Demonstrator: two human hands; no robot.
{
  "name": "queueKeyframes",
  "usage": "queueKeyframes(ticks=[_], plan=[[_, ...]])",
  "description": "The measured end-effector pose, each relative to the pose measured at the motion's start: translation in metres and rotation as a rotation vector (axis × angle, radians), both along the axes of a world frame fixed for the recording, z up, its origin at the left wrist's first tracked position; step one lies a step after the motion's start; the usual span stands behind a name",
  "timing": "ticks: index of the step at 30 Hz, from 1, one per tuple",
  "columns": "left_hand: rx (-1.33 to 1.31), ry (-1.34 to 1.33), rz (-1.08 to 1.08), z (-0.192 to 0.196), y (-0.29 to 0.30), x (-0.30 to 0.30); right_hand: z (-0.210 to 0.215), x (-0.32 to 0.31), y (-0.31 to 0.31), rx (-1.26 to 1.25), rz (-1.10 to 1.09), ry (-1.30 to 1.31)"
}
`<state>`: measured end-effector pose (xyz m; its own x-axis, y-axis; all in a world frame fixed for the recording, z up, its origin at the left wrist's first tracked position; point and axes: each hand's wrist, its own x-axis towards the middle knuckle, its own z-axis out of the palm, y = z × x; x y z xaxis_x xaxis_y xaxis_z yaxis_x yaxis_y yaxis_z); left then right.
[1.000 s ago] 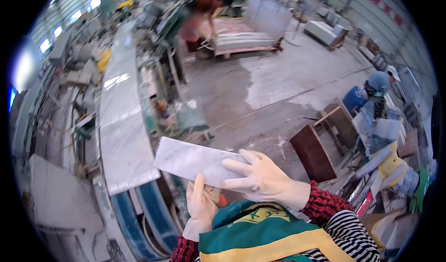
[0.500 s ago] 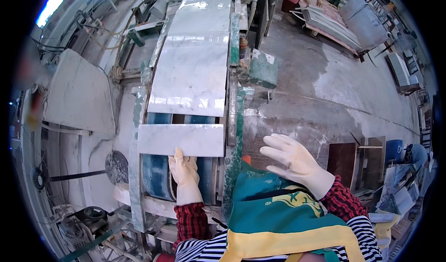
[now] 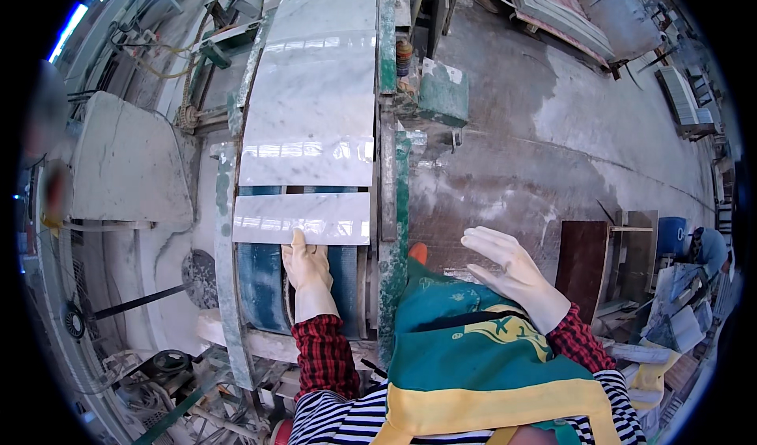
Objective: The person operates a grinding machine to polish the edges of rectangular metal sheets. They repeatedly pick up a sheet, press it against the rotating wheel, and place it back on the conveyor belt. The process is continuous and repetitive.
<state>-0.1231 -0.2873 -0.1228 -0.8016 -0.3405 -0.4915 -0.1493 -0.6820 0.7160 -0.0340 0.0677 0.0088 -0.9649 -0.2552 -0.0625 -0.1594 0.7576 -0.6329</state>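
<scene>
The largest thing in view is the concrete floor (image 3: 489, 177), which spreads to the right of the person. Beside it runs a long machine bed, between a left rail (image 3: 226, 208) and a green right rail (image 3: 402, 177). On this bed lies a row of shiny pale slabs (image 3: 311, 114), going away from the person. Nearer, two blue belts (image 3: 260, 287) are uncovered.

The green apron (image 3: 473, 358) of the person is at the right of the bed. Then comes the pale stone strip (image 3: 303, 212): it lies crosswise above the belts, with a narrow gap before the nearest slab.

The right hand (image 3: 512, 268), gloved, is in the air over the floor side, its fingers extended and holding nothing. The gloved left hand (image 3: 309, 271) is at the near edge of the strip, one digit laid on its top; whether the other fingers grip from below, I cannot tell, because the glove hides them.

The step in hand seems to be setting the strip straight; the next move would call for a gentle, level release.
</scene>
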Motion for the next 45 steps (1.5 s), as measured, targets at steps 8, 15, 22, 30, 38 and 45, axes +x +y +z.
queueKeyframes(ticks=[8, 15, 22, 30, 38, 45], plan=[[-0.013, -0.003, -0.014, 0.000, 0.004, -0.011, -0.013, 0.005, 0.002, -0.084, -0.074, -0.037], [-0.027, -0.017, -0.023, -0.013, 0.000, -0.020, -0.009, 0.006, 0.001, -0.168, -0.093, -0.061], [0.010, -0.005, -0.118, -0.002, -0.004, -0.023, -0.011, 0.015, 0.009, -0.199, -0.126, -0.059], [-0.012, -0.026, -0.025, -0.011, -0.005, -0.027, -0.011, 0.032, 0.011, -0.311, -0.257, -0.120], [-0.011, -0.053, -0.170, 0.009, -0.007, -0.023, -0.026, 0.047, 0.007, -0.532, -0.385, -0.198], [-0.457, -0.370, -0.510, -0.011, -0.042, -0.047, -0.045, 0.055, 0.015, -0.509, -0.297, -0.135]])
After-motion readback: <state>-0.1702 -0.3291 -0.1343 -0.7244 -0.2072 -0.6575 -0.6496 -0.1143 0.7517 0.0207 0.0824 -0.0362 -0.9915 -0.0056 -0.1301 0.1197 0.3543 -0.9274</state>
